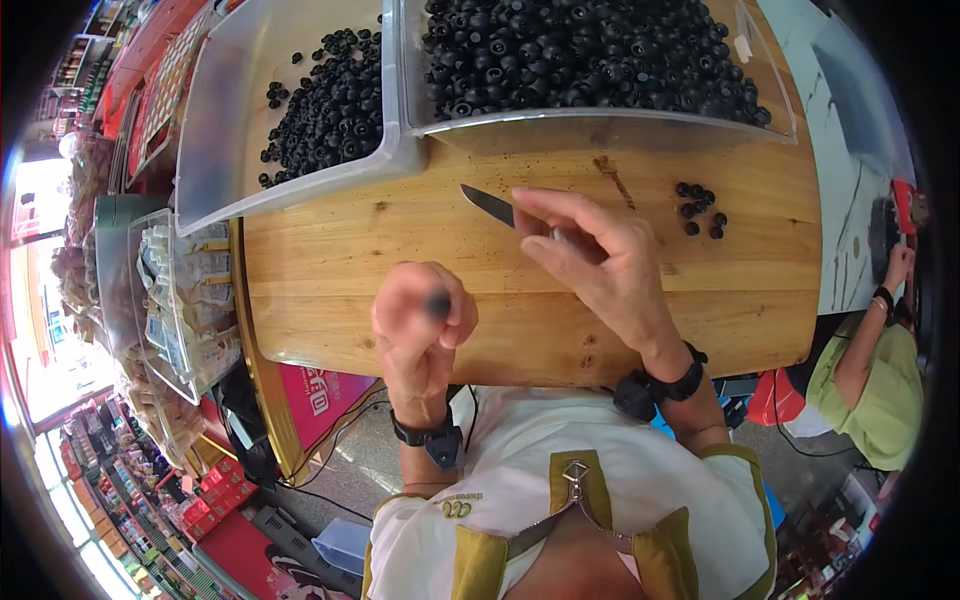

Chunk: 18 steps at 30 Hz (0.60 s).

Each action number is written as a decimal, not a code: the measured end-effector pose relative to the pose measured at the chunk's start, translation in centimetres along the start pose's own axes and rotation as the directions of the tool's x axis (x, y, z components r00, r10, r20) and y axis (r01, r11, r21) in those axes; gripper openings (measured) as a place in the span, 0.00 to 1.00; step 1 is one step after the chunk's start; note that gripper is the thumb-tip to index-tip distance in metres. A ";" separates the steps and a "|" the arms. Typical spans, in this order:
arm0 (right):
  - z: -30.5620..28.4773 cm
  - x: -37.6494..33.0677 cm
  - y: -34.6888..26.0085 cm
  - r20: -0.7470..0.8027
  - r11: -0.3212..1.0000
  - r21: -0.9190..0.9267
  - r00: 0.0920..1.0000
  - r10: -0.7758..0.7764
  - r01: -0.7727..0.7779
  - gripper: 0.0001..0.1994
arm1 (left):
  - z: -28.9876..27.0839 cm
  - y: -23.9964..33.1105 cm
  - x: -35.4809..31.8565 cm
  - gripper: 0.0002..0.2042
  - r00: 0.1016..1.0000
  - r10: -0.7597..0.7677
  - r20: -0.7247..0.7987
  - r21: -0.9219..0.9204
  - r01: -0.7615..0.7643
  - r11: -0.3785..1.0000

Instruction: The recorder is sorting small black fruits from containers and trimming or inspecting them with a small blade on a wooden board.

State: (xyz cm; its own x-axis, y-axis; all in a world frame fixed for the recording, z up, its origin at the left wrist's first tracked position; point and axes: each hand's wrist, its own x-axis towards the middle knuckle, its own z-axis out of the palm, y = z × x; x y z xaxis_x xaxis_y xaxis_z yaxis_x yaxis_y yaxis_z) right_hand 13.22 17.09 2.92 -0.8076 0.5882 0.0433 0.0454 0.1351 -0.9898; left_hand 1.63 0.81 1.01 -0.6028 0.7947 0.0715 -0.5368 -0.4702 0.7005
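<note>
The left hand [422, 322] pinches a small dark fruit [438, 303] above the desk's [330, 260] near edge. The right hand [590, 255] grips a knife [489, 205], blade pointing left over bare wood. Two clear bins [215, 150] line the far edge; a few loose fruits [699, 208] lie right, leaving the middle open.
</note>
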 end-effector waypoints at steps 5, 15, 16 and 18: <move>0.5 -0.6 0.0 0.007 0.999 0.021 0.999 -0.035 0.035 0.19 | -0.5 2.1 2.3 0.11 0.977 0.203 -0.071 0.320 -0.171 0.932; 0.2 -1.1 0.1 -0.002 0.989 0.021 0.989 -0.145 0.145 0.20 | 0.9 9.6 11.2 0.17 0.907 0.360 0.217 0.966 -0.146 -0.215; 0.2 -1.1 0.1 -0.017 0.984 0.043 0.985 -0.172 0.172 0.19 | 1.7 9.0 11.8 0.17 0.888 0.367 0.277 0.958 -0.224 -0.181; 0.0 -1.1 0.0 -0.042 0.978 0.061 0.980 -0.197 0.199 0.18 | 4.1 7.1 12.6 0.15 0.893 0.292 0.343 0.935 -0.354 -0.016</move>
State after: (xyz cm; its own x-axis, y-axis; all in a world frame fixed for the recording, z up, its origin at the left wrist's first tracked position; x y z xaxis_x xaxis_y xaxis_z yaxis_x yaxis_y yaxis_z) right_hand 14.08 16.42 2.81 -0.7751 0.5833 0.2430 -0.1524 0.2006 -0.9677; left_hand -7.35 9.08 9.83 -0.4923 0.7039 0.5121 0.7741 0.0849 0.6274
